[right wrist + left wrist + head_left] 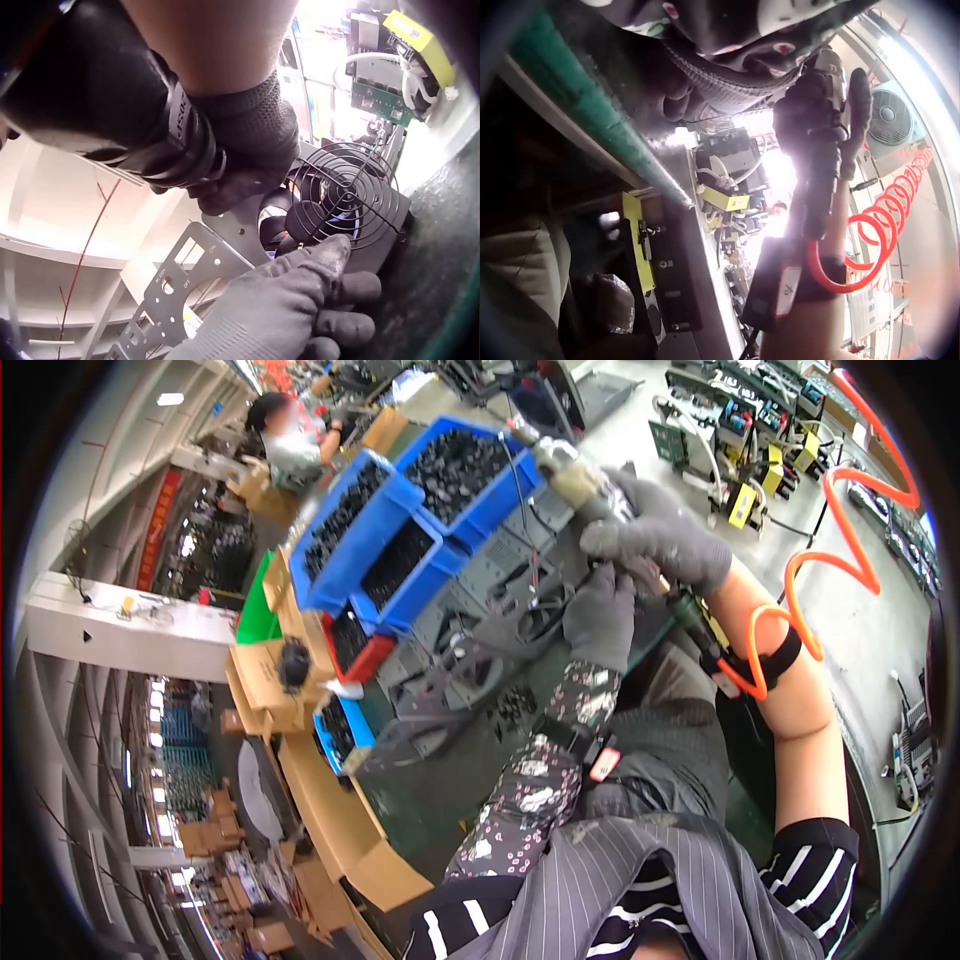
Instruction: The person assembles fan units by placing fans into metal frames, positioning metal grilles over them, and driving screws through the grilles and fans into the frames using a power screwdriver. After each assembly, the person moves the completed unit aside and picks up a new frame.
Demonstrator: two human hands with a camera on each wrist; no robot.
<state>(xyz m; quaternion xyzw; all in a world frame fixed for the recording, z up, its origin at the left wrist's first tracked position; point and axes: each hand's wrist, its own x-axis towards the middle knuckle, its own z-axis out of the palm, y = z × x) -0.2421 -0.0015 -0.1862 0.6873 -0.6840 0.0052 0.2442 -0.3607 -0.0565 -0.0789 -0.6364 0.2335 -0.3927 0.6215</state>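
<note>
Gloved in grey, the right hand [665, 540] grips a pneumatic driver [582, 482]; in the left wrist view the same hand [810, 112] is wrapped round the tool's body [821, 180]. The left hand [600, 622] is just below it. Seen from the right wrist, the left hand [277, 304] holds a black fan [386, 259] by its edge, thumb at the round wire grille [346, 191], other fingers curled at the side. A grey metal plate [161, 289] with cutouts lies against the fan. The driver's tip is hidden in that view.
Blue bins [440, 525] of black parts and a red bin [372, 658] stand beyond the metal plates on the bench. A coiled orange hose [800, 560] hangs by the right forearm. Cardboard boxes [330, 820] line the far edge; another person [290, 450] is at the upper left.
</note>
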